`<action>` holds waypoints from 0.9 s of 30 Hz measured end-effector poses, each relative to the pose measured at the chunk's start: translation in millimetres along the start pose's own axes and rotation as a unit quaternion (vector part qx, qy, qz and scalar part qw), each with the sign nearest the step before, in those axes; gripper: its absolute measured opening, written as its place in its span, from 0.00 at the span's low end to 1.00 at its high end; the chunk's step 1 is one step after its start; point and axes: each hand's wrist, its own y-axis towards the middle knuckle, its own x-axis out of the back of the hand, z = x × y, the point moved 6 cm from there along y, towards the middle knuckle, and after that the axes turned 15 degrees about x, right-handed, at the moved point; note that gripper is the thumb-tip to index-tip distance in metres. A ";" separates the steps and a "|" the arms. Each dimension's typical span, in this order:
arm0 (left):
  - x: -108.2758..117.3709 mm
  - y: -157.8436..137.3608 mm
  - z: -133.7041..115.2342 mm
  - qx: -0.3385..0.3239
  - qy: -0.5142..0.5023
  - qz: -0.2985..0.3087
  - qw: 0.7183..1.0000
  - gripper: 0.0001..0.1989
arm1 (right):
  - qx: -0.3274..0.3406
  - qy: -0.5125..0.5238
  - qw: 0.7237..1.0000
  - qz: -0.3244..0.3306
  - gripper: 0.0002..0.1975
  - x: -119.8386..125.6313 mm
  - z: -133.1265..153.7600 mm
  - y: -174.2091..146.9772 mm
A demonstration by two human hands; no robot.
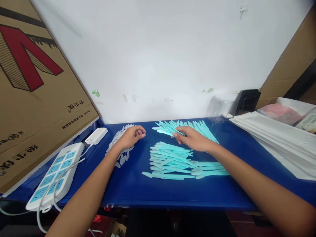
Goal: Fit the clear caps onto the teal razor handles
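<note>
My right hand (189,137) is closed round a small bunch of turquoise eyebrow razors (166,127), their tips pointing left. Behind it spreads a pile of the same razors (203,129) near the wall. In front lies another heap of razors (170,159), stacked roughly side by side, with a few more at its right under my forearm. My left hand (133,135) hovers at the right edge of a pile of small translucent caps (123,158). Its fingers are curled in towards the thumb, and anything pinched there is too small to make out.
On the left, a white power strip (56,177) with cables and a white adapter (96,135) lie beside a big cardboard box (41,98). At the right stand a clear plastic jar (219,108), a black object (248,101) and stacked white sheets (276,138). The blue tabletop (138,194) meets a white wall.
</note>
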 end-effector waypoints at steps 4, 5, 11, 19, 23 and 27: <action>-2.3 -4.7 -13.1 0.024 -0.224 0.023 0.974 0.24 | 0.009 -0.013 1.000 -0.012 0.18 0.6 -1.1 1.2; -3.4 -6.1 -15.6 0.033 -0.265 0.028 0.963 0.25 | 0.011 -0.016 1.000 -0.012 0.18 0.4 -1.7 1.6; -7.8 -11.6 -23.3 0.053 -0.339 0.012 0.939 0.23 | 0.011 -0.014 1.000 -0.009 0.18 -2.1 -4.6 1.9; -14.7 -12.6 -26.7 0.048 -0.328 0.017 0.943 0.20 | 0.019 -0.003 1.000 0.000 0.18 -4.9 -1.5 0.9; -17.8 -13.4 -29.0 0.045 -0.311 0.026 0.949 0.19 | 0.019 -0.008 1.000 -0.002 0.18 -5.8 -1.0 0.7; -22.7 -16.4 -33.3 0.046 -0.302 0.031 0.952 0.19 | 0.019 -0.005 1.000 -0.004 0.18 -9.4 -0.5 0.6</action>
